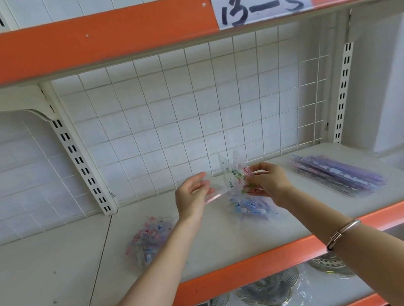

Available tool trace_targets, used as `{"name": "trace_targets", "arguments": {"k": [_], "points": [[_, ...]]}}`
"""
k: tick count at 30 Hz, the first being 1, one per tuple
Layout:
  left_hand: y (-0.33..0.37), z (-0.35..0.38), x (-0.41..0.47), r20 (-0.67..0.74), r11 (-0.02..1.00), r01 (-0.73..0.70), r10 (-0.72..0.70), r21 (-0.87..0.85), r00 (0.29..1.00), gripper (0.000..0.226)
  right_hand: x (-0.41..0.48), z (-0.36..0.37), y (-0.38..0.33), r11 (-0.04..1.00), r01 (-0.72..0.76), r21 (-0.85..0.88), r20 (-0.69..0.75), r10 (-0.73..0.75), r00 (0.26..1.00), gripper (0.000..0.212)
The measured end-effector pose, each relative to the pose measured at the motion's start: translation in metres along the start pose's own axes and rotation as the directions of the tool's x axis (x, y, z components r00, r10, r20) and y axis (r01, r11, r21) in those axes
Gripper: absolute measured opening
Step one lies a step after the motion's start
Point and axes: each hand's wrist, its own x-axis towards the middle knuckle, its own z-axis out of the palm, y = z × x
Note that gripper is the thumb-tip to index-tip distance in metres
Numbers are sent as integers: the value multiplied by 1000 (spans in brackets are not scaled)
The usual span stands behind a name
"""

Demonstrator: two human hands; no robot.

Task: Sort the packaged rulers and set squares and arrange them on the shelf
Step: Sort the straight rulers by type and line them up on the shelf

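Both hands are raised over the white shelf (210,242). My right hand (267,182) pinches a clear packaged set square (232,171) with green print, its points standing up. My left hand (192,197) holds the pink-edged end of a clear package (213,196) beside it. Below the hands lies a blue-printed pile of packaged set squares (253,208). A pink and blue pile of packages (148,238) lies to the left. A stack of long purple packaged rulers (338,175) lies at the right.
A white wire grid panel (189,117) backs the shelf. An orange-edged shelf above (96,39) carries a paper label reading 13-5 (261,1). Glass dishes in plastic wrap (269,291) sit on the shelf below. The orange front lip (254,264) runs under my forearms.
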Motion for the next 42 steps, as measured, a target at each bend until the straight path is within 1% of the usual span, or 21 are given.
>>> {"name": "trace_targets", "arguments": {"k": [2, 5, 8, 11, 14, 17, 19, 21, 23, 25, 28, 31, 34, 38, 40, 42], "points": [[-2, 0, 3, -19, 996, -54, 56, 65, 998, 25, 6, -11, 2, 993, 21, -120, -65, -29, 997, 16], [-4, 3, 4, -24, 992, -80, 83, 97, 996, 22, 13, -24, 9, 951, 41, -307, -109, -79, 991, 22], [-6, 8, 6, -18, 991, -86, 88, 99, 996, 22, 17, -32, 16, 847, 69, -527, -115, -152, 982, 22], [-6, 14, 7, -9, 991, -84, 85, 101, 996, 22, 22, -36, 22, 723, 86, -685, -96, -207, 974, 20], [-6, 18, 10, -7, 991, -83, 84, 105, 996, 22, 25, -39, 27, 648, 78, -757, -64, -193, 979, 19], [-7, 22, 10, 10, 991, -76, 76, 106, 997, 26, 27, -42, 30, 577, 43, -816, -76, -180, 981, 29], [-8, 23, 10, 22, 990, -86, 84, 114, 996, 24, 23, -42, 28, 519, 7, -855, -96, -171, 981, 33], [-9, 23, 10, 32, 987, -98, 95, 127, 995, 23, 21, -41, 25, 494, 24, -869, -78, -185, 980, 34], [-10, 23, 9, 42, 984, -106, 101, 143, 994, 23, 17, -38, 22, 497, 84, -864, -29, -216, 976, 35], [-10, 22, 8, 56, 980, -118, 110, 162, 992, 24, 14, -32, 17, 510, 174, -842, 51, -245, 968, 34], [-8, 19, 7, 91, 973, -139, 124, 186, 988, 20, 9, -19, 10, 538, 283, -794, 162, -262, 951, 28], [-4, 14, 6, 137, 977, -137, 115, 161, 984, 17, 5, -4, 7, 584, 360, -727, 222, -297, 929, 21], [0, 9, 6, 161, 980, -125, 100, 154, 982, 20, 3, 8, 4, 656, 390, -646, 245, -306, 920, 12], [4, 1, 4, 159, 977, -126, 99, 171, 982, 24, 1, 16, 3, 712, 397, -580, 271, -291, 918, 8], [2, -4, 4, 145, 965, -149, 119, 218, 982, 23, 0, 19, 4, 714, 401, -574, 288, -282, 915, 8], [-1, -10, 4, 127, 932, -201, 169, 301, 977, 26, 0, 23, 5, 717, 402, -569, 301, -273, 914, 8]]}}
